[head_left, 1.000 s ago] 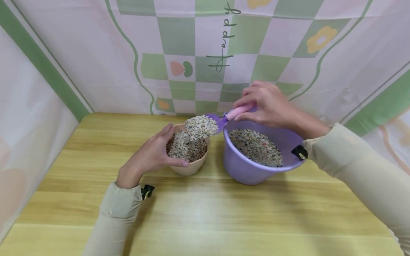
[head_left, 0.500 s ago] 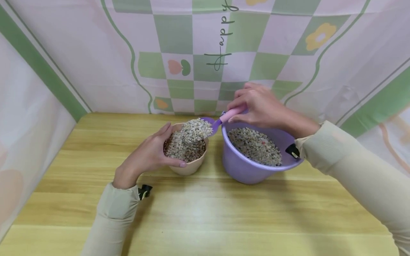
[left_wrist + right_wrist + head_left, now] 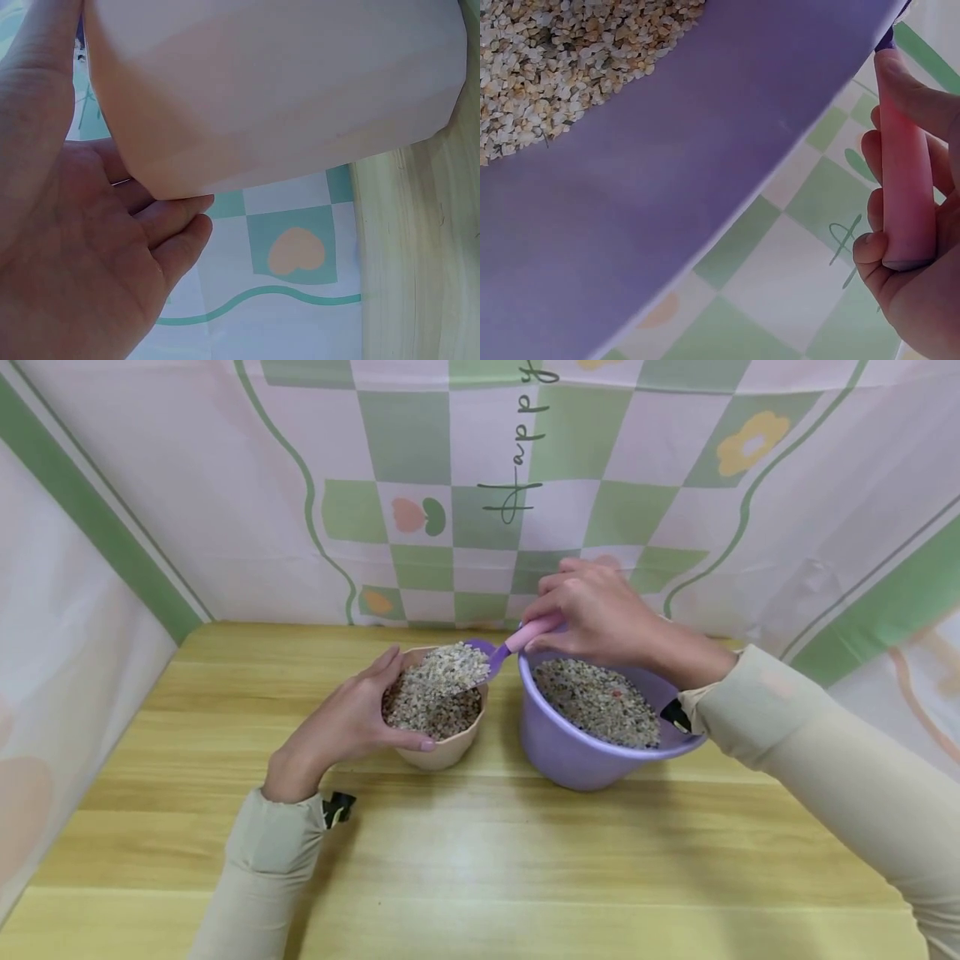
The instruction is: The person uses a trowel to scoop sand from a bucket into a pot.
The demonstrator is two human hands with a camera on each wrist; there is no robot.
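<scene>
My left hand point(image 3: 348, 718) holds a small cream pot point(image 3: 444, 755) from its left side, thumb along the near rim and fingers round the back. In the left wrist view, the fingers lie against the faceted wall of the pot point(image 3: 285, 90). Coarse pale gravel fills much of it. My right hand point(image 3: 607, 614) grips the pink handle of a small shovel point(image 3: 534, 632), fingers wrapped round it in the right wrist view. Its purple blade, heaped with gravel point(image 3: 453, 667), tilts down to the left over the pot's opening. The blade is mostly covered by the heap.
A larger lilac bucket point(image 3: 573, 768) of mixed gravel point(image 3: 600, 703) stands right of the pot, below my right forearm. Both containers are on a wooden table point(image 3: 465, 860). A checked green and white cloth point(image 3: 495, 510) hangs right behind the table's back edge.
My right hand has moved left and slightly down, bringing the loaded shovel further over the pot and lower. My left hand stays on the pot.
</scene>
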